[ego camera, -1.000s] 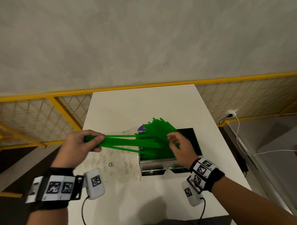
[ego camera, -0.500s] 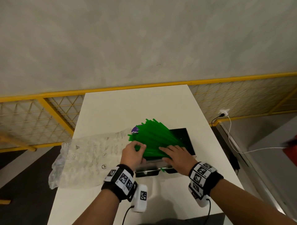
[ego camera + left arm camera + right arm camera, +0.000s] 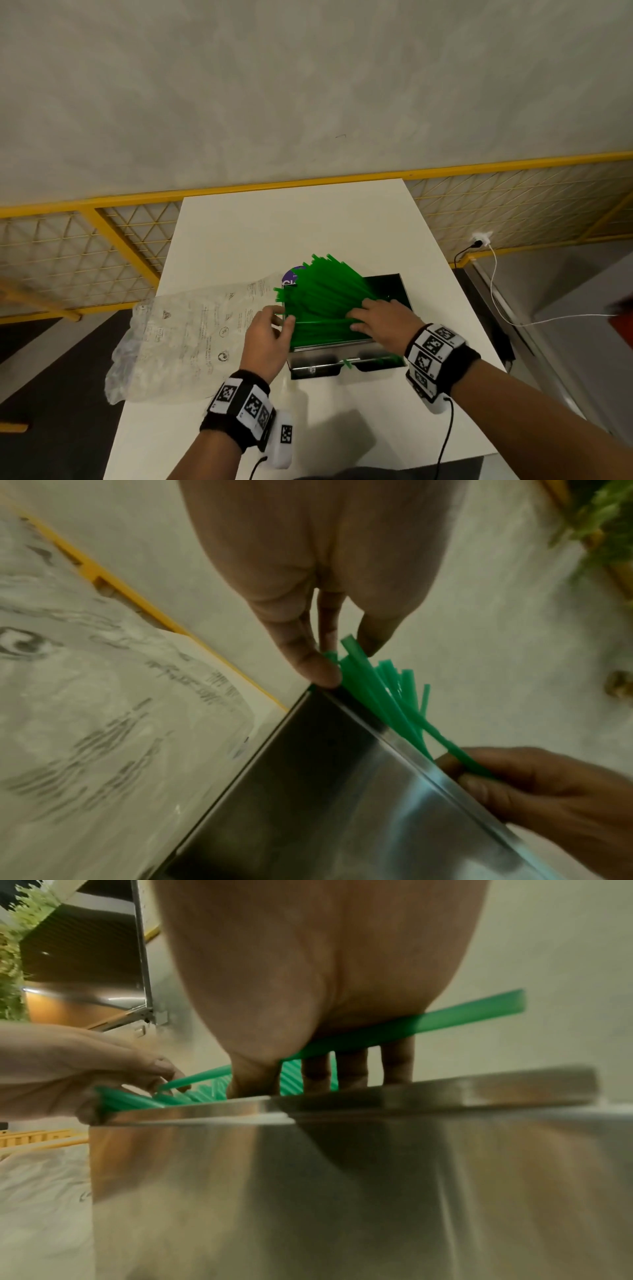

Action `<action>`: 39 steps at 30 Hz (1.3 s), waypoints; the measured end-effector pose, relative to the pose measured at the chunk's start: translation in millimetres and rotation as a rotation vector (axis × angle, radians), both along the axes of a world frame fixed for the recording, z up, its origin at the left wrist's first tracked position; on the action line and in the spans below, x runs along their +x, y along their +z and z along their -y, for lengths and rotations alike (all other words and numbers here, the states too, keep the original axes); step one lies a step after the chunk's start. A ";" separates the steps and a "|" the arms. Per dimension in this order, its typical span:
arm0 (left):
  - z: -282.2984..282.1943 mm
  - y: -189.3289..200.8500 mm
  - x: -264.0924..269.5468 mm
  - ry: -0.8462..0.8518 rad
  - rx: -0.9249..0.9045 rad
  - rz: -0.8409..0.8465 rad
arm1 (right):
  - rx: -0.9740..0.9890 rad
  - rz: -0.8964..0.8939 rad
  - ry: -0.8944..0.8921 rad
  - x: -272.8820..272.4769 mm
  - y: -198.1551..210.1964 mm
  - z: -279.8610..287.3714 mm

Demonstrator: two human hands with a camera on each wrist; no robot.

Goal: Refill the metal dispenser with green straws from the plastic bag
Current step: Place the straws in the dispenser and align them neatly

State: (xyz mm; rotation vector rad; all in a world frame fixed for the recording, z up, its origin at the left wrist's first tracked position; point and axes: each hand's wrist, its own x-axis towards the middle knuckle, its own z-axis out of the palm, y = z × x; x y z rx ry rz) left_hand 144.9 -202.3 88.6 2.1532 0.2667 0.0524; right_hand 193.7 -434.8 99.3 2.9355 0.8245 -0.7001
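Note:
The metal dispenser stands open on the white table, heaped with green straws that fan up and back past its left rim. My left hand is at the dispenser's left edge. In the left wrist view its thumb and fingers bracket the ends of a few straws and pinch them. My right hand lies flat on the pile with straight fingers, pressing the straws down. One straw runs under its palm. The clear plastic bag lies flat, left of the dispenser.
A purple round label peeks out behind the straws. One straw end pokes from the dispenser's front slot. A yellow mesh railing runs behind the table. A white cable hangs from a wall plug at the right.
My left hand has carried a bunch of straws from the left to the dispenser and now grips their ends at its left rim. The right hand has flattened onto the pile.

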 end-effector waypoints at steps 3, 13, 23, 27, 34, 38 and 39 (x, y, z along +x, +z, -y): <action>-11.7 -2.3 -8.6 -0.047 -0.155 -0.037 | 0.054 -0.058 -0.093 -1.6 -2.2 -4.4; -23.3 -14.9 -14.7 -0.165 0.026 0.073 | 0.423 -0.019 -0.202 -15.9 -13.0 -3.1; -18.1 -6.8 -1.9 -0.052 -0.120 -0.099 | 0.480 -0.012 -0.200 -30.9 -18.9 -18.4; -28.7 0.7 -1.2 -0.058 -0.184 -0.144 | 0.505 -0.033 -0.245 -31.0 -19.7 -16.2; -59.9 50.0 6.5 0.005 -0.307 -0.121 | 0.422 0.115 -0.235 -37.4 -22.6 -17.8; -82.8 87.3 -0.4 -0.018 -0.226 -0.080 | 0.338 0.065 -0.209 -36.8 -21.8 -19.1; -89.4 96.8 -2.9 -0.034 -0.216 -0.080 | 0.335 0.055 -0.206 -35.7 -21.8 -18.4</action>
